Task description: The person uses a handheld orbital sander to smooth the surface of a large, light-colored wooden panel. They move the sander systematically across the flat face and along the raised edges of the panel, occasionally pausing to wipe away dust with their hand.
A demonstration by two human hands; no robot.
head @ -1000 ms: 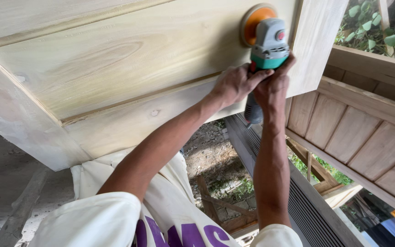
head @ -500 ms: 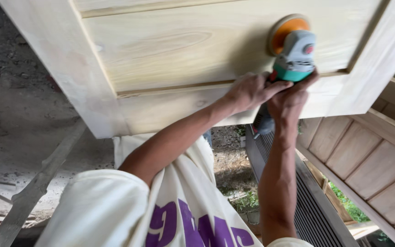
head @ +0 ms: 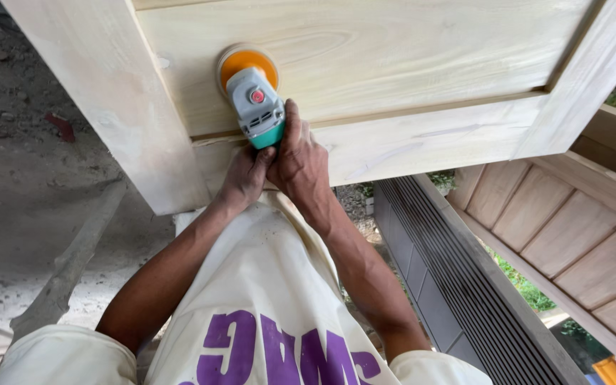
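sander (head: 253, 100) has slid from the right end of the door panel (head: 408, 50) to its left end, orange disc flat on wood | left hand (head: 245, 177) and right hand (head: 299, 165) both clamped on its body | sanding pass now covers the lower edge

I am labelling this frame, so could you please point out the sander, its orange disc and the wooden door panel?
sander (head: 256, 107): head view, on its grey body.
orange disc (head: 244, 60): head view, on its upper rim.
wooden door panel (head: 408, 50): head view, on the bare pale face.
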